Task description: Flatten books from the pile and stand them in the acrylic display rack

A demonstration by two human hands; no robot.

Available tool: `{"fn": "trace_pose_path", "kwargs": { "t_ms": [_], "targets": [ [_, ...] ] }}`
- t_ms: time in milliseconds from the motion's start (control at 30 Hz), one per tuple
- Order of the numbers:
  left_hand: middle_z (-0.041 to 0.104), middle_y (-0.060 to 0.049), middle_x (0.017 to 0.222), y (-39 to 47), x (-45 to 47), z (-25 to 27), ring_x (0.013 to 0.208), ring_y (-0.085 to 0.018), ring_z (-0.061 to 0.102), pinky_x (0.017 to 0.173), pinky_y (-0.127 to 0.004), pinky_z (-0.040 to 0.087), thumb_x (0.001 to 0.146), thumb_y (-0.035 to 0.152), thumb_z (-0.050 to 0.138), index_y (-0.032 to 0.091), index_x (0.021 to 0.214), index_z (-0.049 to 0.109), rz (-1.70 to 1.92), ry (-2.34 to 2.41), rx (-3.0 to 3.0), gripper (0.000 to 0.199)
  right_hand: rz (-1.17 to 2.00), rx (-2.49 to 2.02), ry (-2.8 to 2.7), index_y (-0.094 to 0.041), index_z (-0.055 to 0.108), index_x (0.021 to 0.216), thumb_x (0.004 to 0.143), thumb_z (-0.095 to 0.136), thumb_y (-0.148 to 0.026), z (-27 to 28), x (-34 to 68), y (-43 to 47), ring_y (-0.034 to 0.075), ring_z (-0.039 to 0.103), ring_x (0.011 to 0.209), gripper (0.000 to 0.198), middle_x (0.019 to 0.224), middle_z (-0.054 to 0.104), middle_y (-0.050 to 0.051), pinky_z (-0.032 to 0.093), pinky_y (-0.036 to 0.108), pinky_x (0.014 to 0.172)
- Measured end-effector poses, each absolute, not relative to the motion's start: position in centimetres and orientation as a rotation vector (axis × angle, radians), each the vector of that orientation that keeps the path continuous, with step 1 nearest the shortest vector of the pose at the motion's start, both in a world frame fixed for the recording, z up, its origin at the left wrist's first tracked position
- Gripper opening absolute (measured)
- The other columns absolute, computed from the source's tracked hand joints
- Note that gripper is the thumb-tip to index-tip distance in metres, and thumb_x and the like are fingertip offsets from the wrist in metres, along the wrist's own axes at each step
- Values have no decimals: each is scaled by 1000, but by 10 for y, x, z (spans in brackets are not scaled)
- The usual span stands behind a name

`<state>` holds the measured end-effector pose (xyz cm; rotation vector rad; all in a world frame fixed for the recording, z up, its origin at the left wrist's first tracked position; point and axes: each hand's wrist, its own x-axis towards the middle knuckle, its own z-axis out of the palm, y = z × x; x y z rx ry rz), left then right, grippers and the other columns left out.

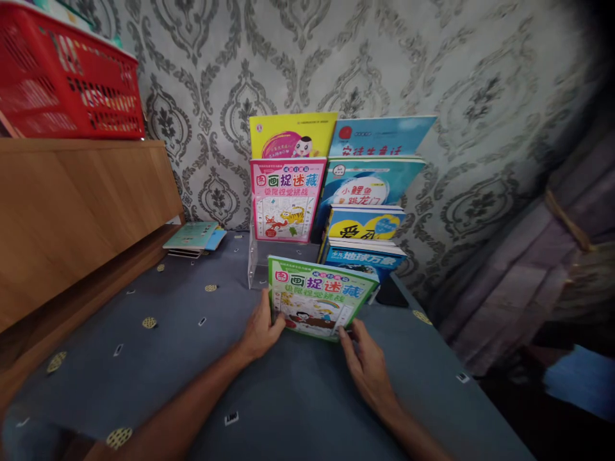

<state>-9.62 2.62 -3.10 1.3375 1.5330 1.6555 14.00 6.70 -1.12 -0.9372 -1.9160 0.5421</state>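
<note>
Between my two hands a green-bordered picture book [319,301] leans back, its cartoon cover facing me. My left hand [262,326] grips its left edge, thumb on the front. At the lower right corner my right hand [365,355] holds it, also with the thumb in front; the other fingers are partly hidden. Just behind stands a clear tiered book rack [254,259]. A pink picture book [287,202] and a yellow book [293,136] stand in its left column. On the right are blue books [384,136], a teal book [372,182] and several smaller books [368,224].
On the patterned dark cloth [192,358], a short stack of thin books [192,237] lies at the back left. A wooden cabinet [86,205] with a red basket [72,77] on top borders the left. A dark flat object [391,294] lies right of the rack; a curtain [519,269] hangs beyond.
</note>
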Motion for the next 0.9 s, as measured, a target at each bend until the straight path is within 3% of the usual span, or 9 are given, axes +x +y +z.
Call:
{"fn": "trace_pose_path", "kwargs": {
  "t_ms": [367,500,633,733,800,900],
  "targets": [
    [59,-18,138,31,-98,-43,129,-36,55,115,-48,37,74,32,75,15,143,47,1702,1537,1296,76,487,-930,-1879,-21,62,111,99,45,-51,-22,143,72,24,72,82,36,99,75,11,60,35,72],
    [60,-15,139,26,-99,-34,132,-34,53,114,-43,39,77,40,75,17,137,54,1687,1403,1328,68,531,-907,-1869,-22,63,111,99,46,-52,-20,143,74,23,72,78,37,97,75,10,61,32,68],
    [68,-11,125,31,-116,8,118,-27,61,100,-36,49,90,53,59,20,117,65,1753,1291,1362,43,555,-899,-1843,-22,65,108,98,46,-55,-22,142,75,24,73,81,40,95,76,10,62,32,69],
    [71,-8,102,55,-148,60,98,-23,66,80,-31,52,92,58,53,19,103,65,2015,1384,1328,43,539,-924,-1808,-22,66,110,97,47,-58,-28,143,78,25,73,82,43,98,76,11,62,34,68],
    [68,-7,102,79,-173,96,99,-22,64,78,-30,52,89,57,56,19,105,62,2146,1475,1341,41,523,-941,-1796,-22,66,110,96,48,-59,-32,144,79,26,73,82,44,99,76,12,62,34,67],
    [65,-9,110,115,-203,139,105,-21,61,88,-31,49,87,50,60,19,107,59,2196,1561,1468,37,507,-943,-1797,-22,66,107,95,49,-59,-35,145,81,25,72,77,43,95,75,11,61,34,65]
  ]
}}
